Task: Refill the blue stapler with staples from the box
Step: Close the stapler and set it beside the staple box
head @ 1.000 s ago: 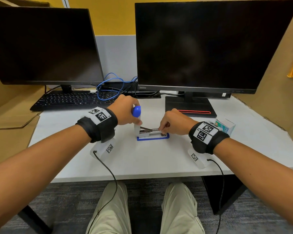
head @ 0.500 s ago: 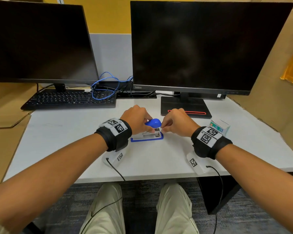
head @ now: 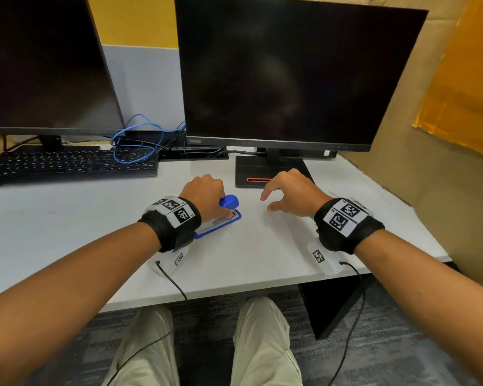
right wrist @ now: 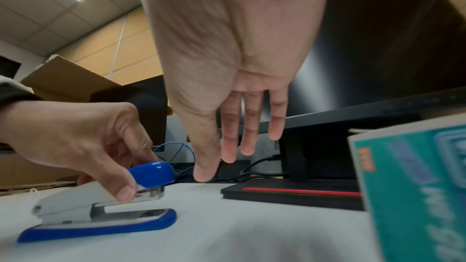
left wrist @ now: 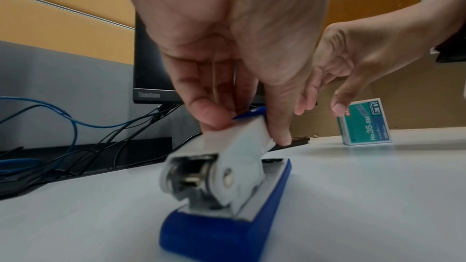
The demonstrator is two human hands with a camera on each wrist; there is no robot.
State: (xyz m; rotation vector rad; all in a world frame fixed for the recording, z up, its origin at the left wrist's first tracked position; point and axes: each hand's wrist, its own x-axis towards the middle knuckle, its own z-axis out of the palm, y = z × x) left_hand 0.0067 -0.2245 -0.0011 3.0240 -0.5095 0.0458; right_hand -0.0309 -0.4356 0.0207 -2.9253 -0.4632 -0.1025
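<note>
The blue stapler (head: 221, 225) with a white top arm lies on the white desk (head: 248, 260). My left hand (head: 223, 210) grips its top arm from above, thumb on one side and fingers on the other (left wrist: 247, 129), and the arm lies almost flat on the magazine (right wrist: 100, 206). My right hand (head: 267, 203) hovers to the right of the stapler with relaxed, straight fingers (right wrist: 224, 162) and holds nothing. The teal staple box (left wrist: 365, 123) stands on the desk just right of that hand (right wrist: 416, 186). In the head view my right wrist hides most of it.
A monitor's black base (head: 271, 171) with a red stripe sits just behind my right hand. A black keyboard (head: 67, 162) and a tangle of blue cable (head: 134, 143) lie at the back left. Cardboard walls (head: 430, 190) close the right side.
The stapler's top arm, upright a second ago, has swung down onto the magazine under my left hand. My right hand has left the stapler, moved right and spread its fingers.
</note>
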